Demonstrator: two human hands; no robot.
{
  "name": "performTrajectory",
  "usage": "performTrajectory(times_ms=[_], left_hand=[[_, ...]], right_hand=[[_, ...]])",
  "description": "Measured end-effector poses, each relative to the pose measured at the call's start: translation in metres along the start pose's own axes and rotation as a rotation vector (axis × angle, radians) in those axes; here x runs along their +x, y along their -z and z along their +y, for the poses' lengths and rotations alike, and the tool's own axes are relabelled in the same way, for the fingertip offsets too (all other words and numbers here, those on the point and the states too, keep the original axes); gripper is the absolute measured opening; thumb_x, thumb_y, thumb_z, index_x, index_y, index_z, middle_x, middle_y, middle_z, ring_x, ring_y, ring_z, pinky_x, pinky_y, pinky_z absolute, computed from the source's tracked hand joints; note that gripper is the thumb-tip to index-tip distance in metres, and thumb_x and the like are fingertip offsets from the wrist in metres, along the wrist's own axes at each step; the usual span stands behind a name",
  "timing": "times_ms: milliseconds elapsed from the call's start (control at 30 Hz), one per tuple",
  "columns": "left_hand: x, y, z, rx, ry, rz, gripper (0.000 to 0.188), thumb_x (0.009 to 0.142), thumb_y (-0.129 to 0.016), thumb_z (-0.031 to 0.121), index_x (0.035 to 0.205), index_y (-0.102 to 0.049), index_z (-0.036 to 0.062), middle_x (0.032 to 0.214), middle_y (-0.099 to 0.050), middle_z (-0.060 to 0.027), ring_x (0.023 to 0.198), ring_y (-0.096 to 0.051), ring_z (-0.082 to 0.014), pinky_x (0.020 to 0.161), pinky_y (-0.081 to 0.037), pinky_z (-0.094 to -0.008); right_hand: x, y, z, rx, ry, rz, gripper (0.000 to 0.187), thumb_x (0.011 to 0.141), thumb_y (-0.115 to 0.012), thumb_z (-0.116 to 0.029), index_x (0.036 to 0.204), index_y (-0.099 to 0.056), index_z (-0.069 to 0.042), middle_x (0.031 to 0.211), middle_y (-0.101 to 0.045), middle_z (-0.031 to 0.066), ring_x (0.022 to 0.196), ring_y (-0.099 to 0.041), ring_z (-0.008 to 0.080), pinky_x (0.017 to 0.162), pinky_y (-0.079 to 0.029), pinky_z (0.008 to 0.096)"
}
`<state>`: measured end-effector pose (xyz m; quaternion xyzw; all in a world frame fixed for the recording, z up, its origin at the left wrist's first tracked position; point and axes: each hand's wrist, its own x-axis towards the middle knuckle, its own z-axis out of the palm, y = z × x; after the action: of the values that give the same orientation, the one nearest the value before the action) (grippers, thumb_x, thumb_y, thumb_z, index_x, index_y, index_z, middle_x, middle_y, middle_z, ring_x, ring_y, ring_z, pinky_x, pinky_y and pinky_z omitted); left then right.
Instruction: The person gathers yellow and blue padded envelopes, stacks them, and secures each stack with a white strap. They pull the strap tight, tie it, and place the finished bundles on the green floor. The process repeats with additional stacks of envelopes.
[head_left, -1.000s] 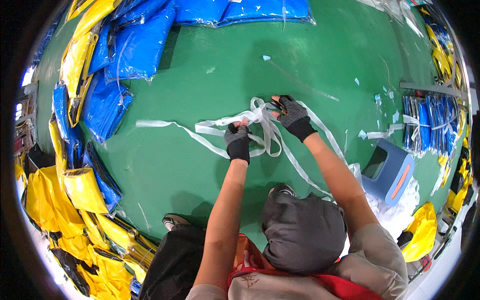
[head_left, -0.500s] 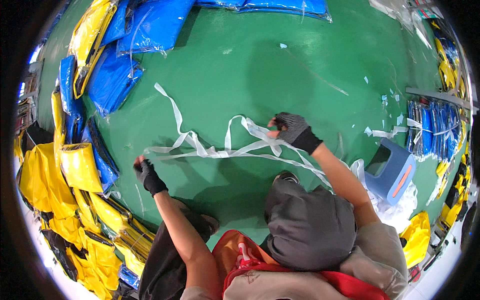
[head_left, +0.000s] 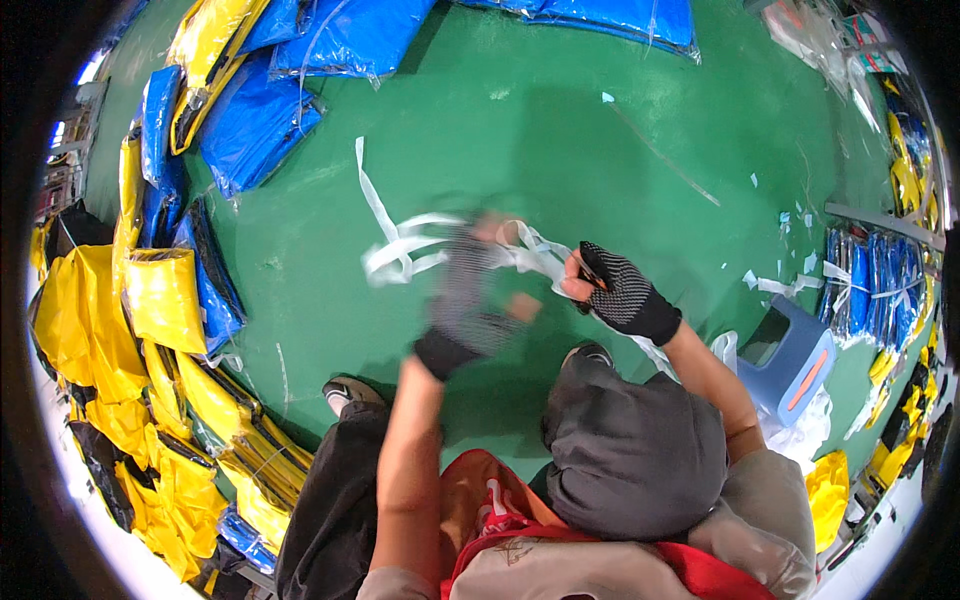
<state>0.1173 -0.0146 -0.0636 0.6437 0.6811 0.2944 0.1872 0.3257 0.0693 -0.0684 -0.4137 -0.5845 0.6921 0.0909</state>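
Note:
Long white strips (head_left: 405, 245) of flat, ribbon-like material lie in loops over the green floor in front of me. My right hand (head_left: 625, 290), in a dark fingerless knit glove with pale stripes, has its fingers closed on the strip bundle. From there the strip runs back past my right knee. My left hand (head_left: 468, 295), gloved alike, reaches over the loops at the middle. Motion smears it; its thumb stands away from the fingers, and whether it grips the strip is unclear.
Blue folded packages in clear film (head_left: 255, 135) and yellow ones (head_left: 165, 300) are piled along the left. At right stand a blue plastic stool (head_left: 785, 355), a tied stack of blue packages (head_left: 865, 275) and white scraps (head_left: 800, 425). My shoes (head_left: 350, 395) rest close below the strips.
My left hand has swung from the far left to the middle, beside my right hand. The strips have been drawn together into tighter loops. My right hand has shifted slightly nearer and right.

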Motion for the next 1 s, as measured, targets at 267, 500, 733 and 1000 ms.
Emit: performTrajectory(times_ms=[267, 500, 733, 1000], left_hand=[[-0.025, -0.044, -0.135, -0.125, 0.491, 0.110, 0.019, 0.083, -0.051, 0.010, 0.098, -0.060, 0.0047, 0.085, -0.063, -0.0136, 0.076, -0.061, -0.0233, 0.070, -0.047, -0.0310], [-0.058, -0.025, -0.185, -0.406, 0.725, 0.067, 0.031, 0.076, -0.057, 0.005, 0.106, -0.052, 0.0033, 0.088, -0.063, -0.0090, 0.081, -0.060, -0.0189, 0.072, -0.046, -0.0279], [-0.044, 0.007, -0.171, -0.670, 0.732, 0.083, 0.032, 0.076, -0.053, -0.002, 0.108, -0.051, 0.0012, 0.091, -0.057, -0.0063, 0.080, -0.055, -0.0140, 0.073, -0.044, -0.0244], [-0.021, 0.063, -0.136, -0.529, 0.644, -0.154, 0.055, 0.077, -0.061, 0.011, 0.125, -0.037, 0.0028, 0.100, -0.057, -0.0139, 0.089, -0.055, -0.0221, 0.080, -0.045, -0.0303]], right_hand=[[-0.132, 0.318, 0.038, -0.288, 0.257, 0.817, 0.012, 0.082, -0.057, -0.009, 0.093, -0.054, -0.006, 0.086, -0.055, 0.0015, 0.080, -0.052, 0.0123, 0.074, -0.044, 0.0257], [-0.445, 0.588, 0.092, -1.126, -0.701, 1.536, 0.040, 0.085, -0.040, -0.033, 0.112, -0.054, -0.006, 0.114, -0.053, 0.0176, 0.106, -0.051, 0.0313, 0.090, -0.039, 0.0379], [-0.158, 0.370, 0.098, -0.973, -0.019, 0.903, 0.027, 0.083, -0.048, -0.013, 0.107, -0.055, -0.001, 0.105, -0.058, 0.0174, 0.099, -0.055, 0.0310, 0.083, -0.043, 0.0339], [0.005, 0.043, 0.063, -0.856, 0.047, 0.016, 0.077, 0.057, -0.067, -0.063, 0.108, -0.053, -0.007, 0.103, -0.055, 0.0127, 0.095, -0.056, 0.0275, 0.076, -0.047, 0.0398]])
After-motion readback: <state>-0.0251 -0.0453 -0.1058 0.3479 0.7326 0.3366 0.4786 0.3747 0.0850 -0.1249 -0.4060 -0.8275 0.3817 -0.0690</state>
